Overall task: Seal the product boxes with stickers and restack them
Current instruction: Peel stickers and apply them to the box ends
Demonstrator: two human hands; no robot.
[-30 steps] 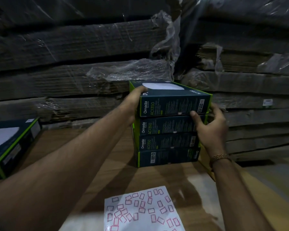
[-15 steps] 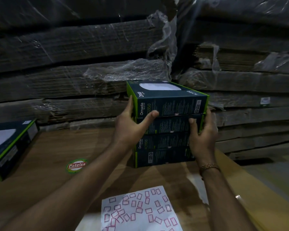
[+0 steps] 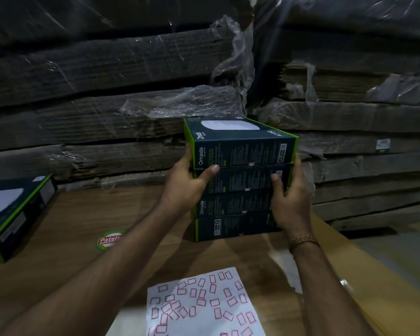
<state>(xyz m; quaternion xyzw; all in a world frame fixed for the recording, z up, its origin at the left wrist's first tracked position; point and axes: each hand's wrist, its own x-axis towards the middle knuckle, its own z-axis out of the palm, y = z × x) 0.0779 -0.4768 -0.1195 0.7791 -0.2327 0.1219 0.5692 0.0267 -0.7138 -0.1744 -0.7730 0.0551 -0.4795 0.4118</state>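
We've got a stack of four dark product boxes (image 3: 238,187) w/ green edges sitting on the wooden table (image 3: 66,221), near the back, right up against shrink-wrapped bundles of flat cardboard (image 3: 107,76). Top box (image 3: 240,146) reads "Omada AC1350" on its front face and shows a white oval on its lid; it sits a bit skewed vs. the boxes under it.

Our left hand (image 3: 187,187) clamps the stack's left front corner: thumb across the front face at the seam btw. the top and second box, fingers curled round the left side. Our right hand (image 3: 289,192) grips the right end at about the same height: thumb on the front face of the second box, fingers wrapped round the right side, out of view. A gold bracelet (image 3: 302,241) sits on the right wrist.

A small red sticker shows on the lower front edge of at least the top three boxes; the bottom one we can't tell for sure.

Near the front of the table, btw. our forearms, lies the white sticker sheet (image 3: 204,304), covered w/ red-outlined rectangular stickers at odd angles. A round green-and-red "Patels…" label (image 3: 108,240) is on the table, partly hidden by the left forearm. At far left another product box (image 3: 15,214) lies flat, well apart from the stack.
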